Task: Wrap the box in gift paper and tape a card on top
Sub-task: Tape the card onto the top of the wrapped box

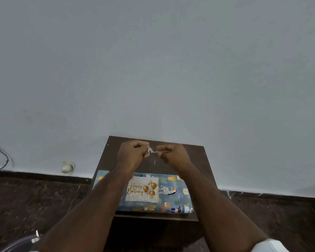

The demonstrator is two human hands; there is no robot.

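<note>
Head view, left hand (132, 151) and right hand (173, 153) raised over dark counter (193, 160), curled fingers (141, 143) of both pinching small tape strip (151, 149) between them, wrapped box (175, 197) at counter's near edge, Happy Birthday card (143, 190) lying on top.

You have one view only, from the head camera: it looks forward and down from above your arms, facing the wall (153, 60) at twelve o'clock, with the small table (198, 166) close below at six.
</note>
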